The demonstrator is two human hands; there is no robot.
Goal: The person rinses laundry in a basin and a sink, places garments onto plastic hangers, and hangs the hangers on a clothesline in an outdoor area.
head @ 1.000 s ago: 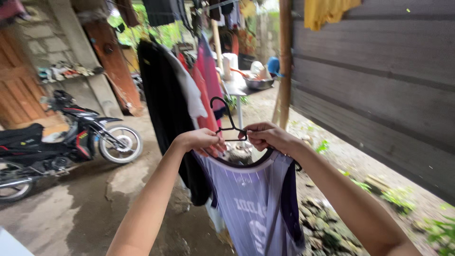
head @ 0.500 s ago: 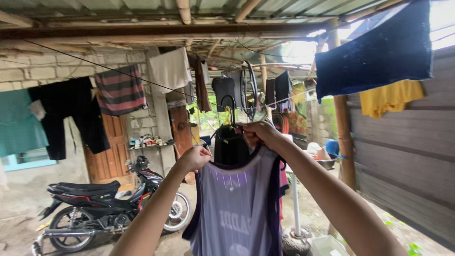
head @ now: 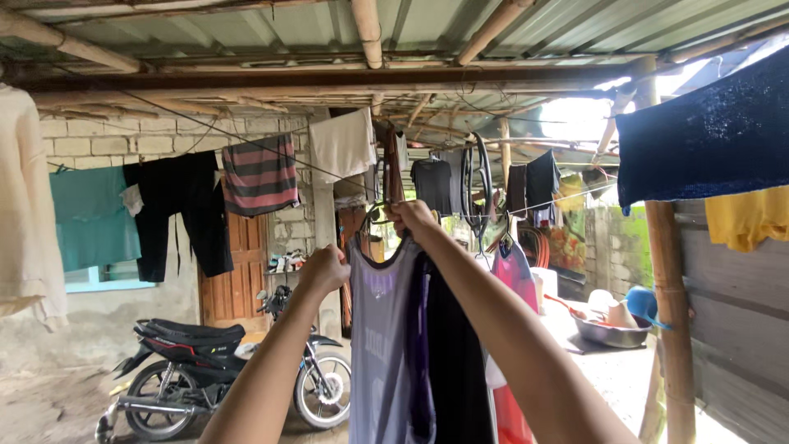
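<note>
Both arms reach up under the corrugated metal roof (head: 246, 33) with its bamboo poles. The right hand (head: 411, 219) is clenched around the top of a thin wire hanger (head: 380, 215), up by the slanting clothesline (head: 271, 148). From that hanger hangs a limp grey sleeveless jersey with purple trim (head: 382, 345), smooth and a little shiny, close against a black garment (head: 456, 362) beside it. The left hand (head: 325, 270) is closed on the jersey's shoulder edge, fingers curled into the fabric. Behind, a striped knit top (head: 260, 175) and a white cloth (head: 341, 145) are draped on the line before a rough block wall (head: 99, 140). Lower left stands a black motorcycle (head: 205, 370). At right, a dented round metal basin (head: 610, 330) holds what seem to be cups or bowls.
</note>
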